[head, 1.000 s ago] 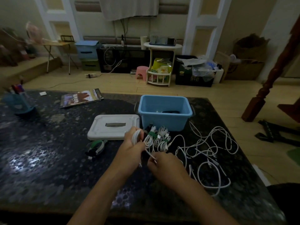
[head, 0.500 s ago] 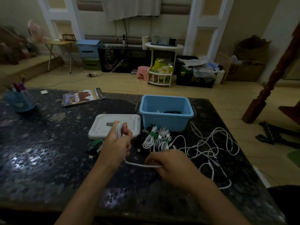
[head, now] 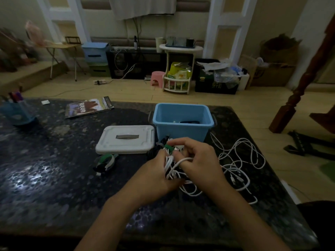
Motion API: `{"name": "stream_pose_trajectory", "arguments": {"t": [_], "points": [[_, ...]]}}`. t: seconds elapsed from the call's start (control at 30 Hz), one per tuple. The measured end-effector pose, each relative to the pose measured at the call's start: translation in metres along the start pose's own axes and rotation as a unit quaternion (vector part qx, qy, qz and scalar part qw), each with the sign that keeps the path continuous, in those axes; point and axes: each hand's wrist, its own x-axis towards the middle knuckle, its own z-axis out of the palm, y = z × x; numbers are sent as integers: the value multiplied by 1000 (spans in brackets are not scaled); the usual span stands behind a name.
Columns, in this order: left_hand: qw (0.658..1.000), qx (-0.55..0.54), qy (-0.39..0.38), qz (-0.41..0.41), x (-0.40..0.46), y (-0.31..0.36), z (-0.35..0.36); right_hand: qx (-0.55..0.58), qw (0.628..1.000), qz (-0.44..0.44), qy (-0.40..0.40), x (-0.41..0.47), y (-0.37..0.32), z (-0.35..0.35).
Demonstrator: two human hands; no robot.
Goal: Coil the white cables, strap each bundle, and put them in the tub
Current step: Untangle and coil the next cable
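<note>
The dark speckled stone table (head: 54, 178) runs out of view at the near edge and on the left, where a blue pen cup (head: 17, 112) shows only dimly. On its far side stands the light blue plastic tub (head: 182, 126); something dark lies at its bottom, too shadowed to make out. Its flat white lid (head: 126, 139) lies just left of it. To the right sprawls the loose tangle of white cables (head: 241, 160), partly hidden behind the right wrist. Already strapped white bundles with green straps (head: 169, 147) sit against the tub's front, mostly covered by fingers. The left hand (head: 155, 176) grips a half-wound white cable coil (head: 171, 168), fingers curled round it. The right hand (head: 199, 160) arches over the coil, fingers bent, forefinger hooked under a strand it pinches. A small green-and-white strap roll (head: 106, 161) lies left of the hands.
</note>
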Motion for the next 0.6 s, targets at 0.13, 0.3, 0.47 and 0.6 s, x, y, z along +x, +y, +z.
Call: {"name": "stream_pose_trajectory", "arguments": {"t": [0.13,0.3,0.47,0.6], "points": [[998,14,46,-41,0,1,0,-62,998,16,-10,2,4,-2],[988,-110,80,-77,2,-6,-4,-140,986,58,-63,2,14,-9],[981,-189,44,-20,2,3,3,-96,992,70,-48,1,8,3],[964,-264,5,19,1,10,5,-162,975,124,-93,4,18,13]]}}
